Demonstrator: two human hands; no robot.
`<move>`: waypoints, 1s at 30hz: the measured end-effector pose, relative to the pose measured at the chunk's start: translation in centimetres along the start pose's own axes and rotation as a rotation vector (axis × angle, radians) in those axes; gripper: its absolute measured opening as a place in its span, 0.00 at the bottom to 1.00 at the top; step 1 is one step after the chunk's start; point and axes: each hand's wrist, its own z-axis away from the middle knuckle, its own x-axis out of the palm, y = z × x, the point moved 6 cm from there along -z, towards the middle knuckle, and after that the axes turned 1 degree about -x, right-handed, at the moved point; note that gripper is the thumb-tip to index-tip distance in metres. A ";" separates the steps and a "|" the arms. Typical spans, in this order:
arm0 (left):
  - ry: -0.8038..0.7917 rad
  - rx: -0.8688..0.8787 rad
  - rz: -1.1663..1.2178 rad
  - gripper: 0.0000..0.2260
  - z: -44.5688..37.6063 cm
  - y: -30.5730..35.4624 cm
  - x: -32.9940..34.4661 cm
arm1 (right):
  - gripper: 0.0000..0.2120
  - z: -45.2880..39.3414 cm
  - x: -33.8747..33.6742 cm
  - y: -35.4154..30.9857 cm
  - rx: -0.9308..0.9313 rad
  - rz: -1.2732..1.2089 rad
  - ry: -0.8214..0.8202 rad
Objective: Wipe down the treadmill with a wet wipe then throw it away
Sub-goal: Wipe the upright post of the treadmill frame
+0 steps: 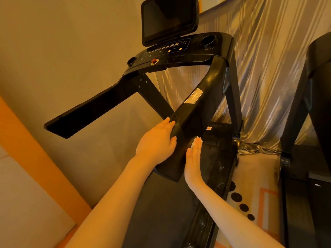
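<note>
Black treadmill (pixel 179 58) filling the middle of the view, dark screen (pixel 169 20) at the far top, console below it, two handrails reaching toward the near side. Right handrail (pixel 193 113) under both hands. Left hand (pixel 155 140) laid flat on the rail's left face, fingers (pixel 168 123) straight and close together, steadying. Right hand (pixel 193 161) edge-on against the rail's right face, fingers (pixel 198 145) straight and pressed together, trapping the wet wipe (pixel 195 142) between fingertips and plastic; only a small white bulge showing past the fingertips.

Best handled, by the look of it, with long firm strokes along the rail, flat palm keeping the wipe spread, left hand bracing, then on to the top face and the console. No bin in sight for the throwing away.

Most of the wipe hidden behind the right hand. Right thumb out of sight. Belt (pixel 161 203) dim and hard to read. Second machine (pixel 315 104) cut off at the right edge.
</note>
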 end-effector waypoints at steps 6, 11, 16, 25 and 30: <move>-0.005 -0.002 0.002 0.24 0.1 -0.1 0.0 | 0.36 -0.6 -0.1 -2.4 -0.113 0.040 -0.007; 0.110 -0.073 0.083 0.19 0.6 -0.3 -0.9 | 0.30 -2.4 0.2 -6.2 -0.288 0.081 -0.097; 0.242 -0.169 0.162 0.15 1.6 -0.7 -1.8 | 0.26 -4.0 -0.2 -8.6 -0.468 0.357 -0.210; 0.230 -0.189 0.229 0.13 1.9 -0.9 -2.1 | 0.20 -5.9 0.2 -11.8 -0.544 0.395 -0.359; 0.197 -0.130 0.206 0.15 1.6 -0.8 -2.3 | 0.28 -6.5 -0.2 -12.2 -0.435 0.299 -0.430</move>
